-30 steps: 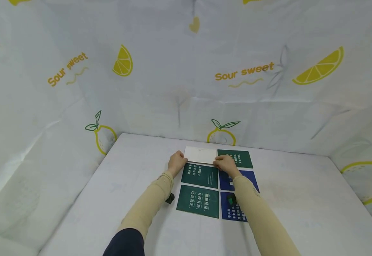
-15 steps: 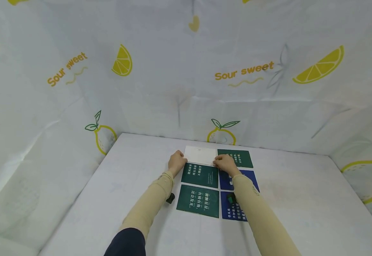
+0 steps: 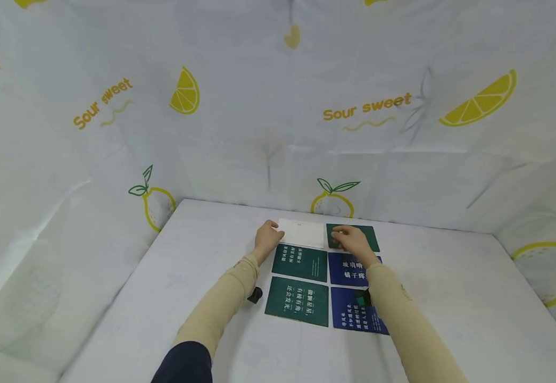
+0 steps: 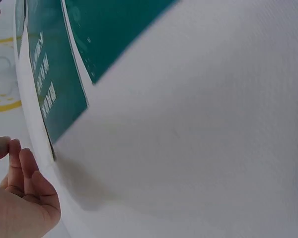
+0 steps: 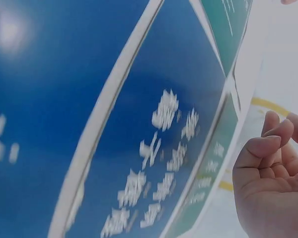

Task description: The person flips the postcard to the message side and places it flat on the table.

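Observation:
A white card (image 3: 300, 233) lies at the back left of a two-column grid of printed cards. My left hand (image 3: 266, 239) is at its left edge, fingers loosely bent; in the left wrist view the hand (image 4: 25, 193) appears just off the card's corner. My right hand (image 3: 353, 242) hovers over the back green card (image 3: 370, 236), which it partly covers. In the right wrist view its fingers (image 5: 273, 144) are loosely curled with nothing between them. Nearer me lie a middle green card (image 3: 299, 263) and a middle blue card (image 3: 347, 268).
The front row holds a green card (image 3: 297, 300) and a blue card (image 3: 354, 314), white lettering on both. The white table (image 3: 450, 298) ends at a lemon-printed backdrop (image 3: 239, 159). Dark wrist devices (image 3: 255, 295) hang under both forearms.
My right hand has let go of the white card's right corner and moved right, over the back green card. The left hand's fingers have loosened at the left edge. The white card now lies flat.

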### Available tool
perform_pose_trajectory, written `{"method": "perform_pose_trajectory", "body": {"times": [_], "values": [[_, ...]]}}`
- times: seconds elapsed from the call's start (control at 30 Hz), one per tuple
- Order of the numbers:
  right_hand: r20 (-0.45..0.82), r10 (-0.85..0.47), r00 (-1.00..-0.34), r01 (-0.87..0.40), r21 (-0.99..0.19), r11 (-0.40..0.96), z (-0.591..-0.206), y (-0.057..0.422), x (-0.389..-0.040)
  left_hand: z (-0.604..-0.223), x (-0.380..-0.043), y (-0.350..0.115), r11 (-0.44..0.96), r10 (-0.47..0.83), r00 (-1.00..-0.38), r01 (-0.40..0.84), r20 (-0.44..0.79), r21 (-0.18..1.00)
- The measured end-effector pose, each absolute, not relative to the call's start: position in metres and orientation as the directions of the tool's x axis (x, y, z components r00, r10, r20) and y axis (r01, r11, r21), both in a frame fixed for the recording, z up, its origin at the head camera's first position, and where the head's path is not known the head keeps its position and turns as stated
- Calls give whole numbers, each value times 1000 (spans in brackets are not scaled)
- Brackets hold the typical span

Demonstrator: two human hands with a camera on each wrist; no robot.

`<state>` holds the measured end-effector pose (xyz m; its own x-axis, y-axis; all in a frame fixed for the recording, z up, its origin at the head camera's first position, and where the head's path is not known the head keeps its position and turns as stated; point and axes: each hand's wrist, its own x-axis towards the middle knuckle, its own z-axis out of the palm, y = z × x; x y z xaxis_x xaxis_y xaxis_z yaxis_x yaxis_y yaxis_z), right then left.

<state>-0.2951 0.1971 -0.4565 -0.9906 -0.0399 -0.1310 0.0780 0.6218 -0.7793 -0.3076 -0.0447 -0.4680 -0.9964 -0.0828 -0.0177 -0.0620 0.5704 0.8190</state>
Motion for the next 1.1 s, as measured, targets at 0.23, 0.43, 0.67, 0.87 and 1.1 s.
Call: {"method": "perform_pose_trajectory", "body": {"times": [0.23,0.43,0.67,0.87,1.1], "values": [[-100,-33,-994,63,-813,579,-440,222,-292,-457,-306,-17,444,73,-997,3,-33,896],[-119,3,-993,98,-802,590,-441,242,-284,-457,-299,13,168,231,-960,-119,-156,979],[-238,156,-959,283,-749,599,-450,255,-276,-464,-294,32,-146,447,-854,-364,-266,920],[-296,222,-929,370,-736,567,-453,259,-275,-465,-294,43,-206,475,-825,-443,-306,873],[-333,240,-912,410,-737,538,-452,256,-271,-469,-293,52,-211,487,-811,-470,-325,857]]}}
